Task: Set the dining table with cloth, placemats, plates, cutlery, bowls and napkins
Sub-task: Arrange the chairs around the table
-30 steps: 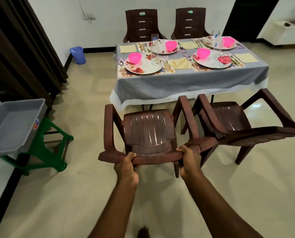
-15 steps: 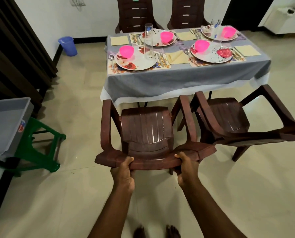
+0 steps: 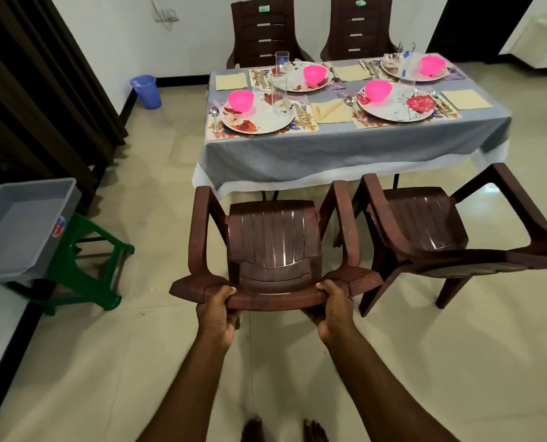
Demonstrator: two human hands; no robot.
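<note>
My left hand and my right hand both grip the top rail of a brown plastic chair that faces the dining table. The table carries a grey cloth over a white one. On it lie floral placemats, flowered plates, pink bowls, yellow napkins, cutlery and tall clear glasses. The chair's front legs stand just before the hanging cloth.
A second brown chair stands to the right, close beside the first. Two more chairs sit behind the table. A grey tub rests on a green stool at left. A blue bin stands by the wall.
The chair in my hands has moved forward toward the table, and I have stepped closer with it. My grip on the top rail is unchanged.
</note>
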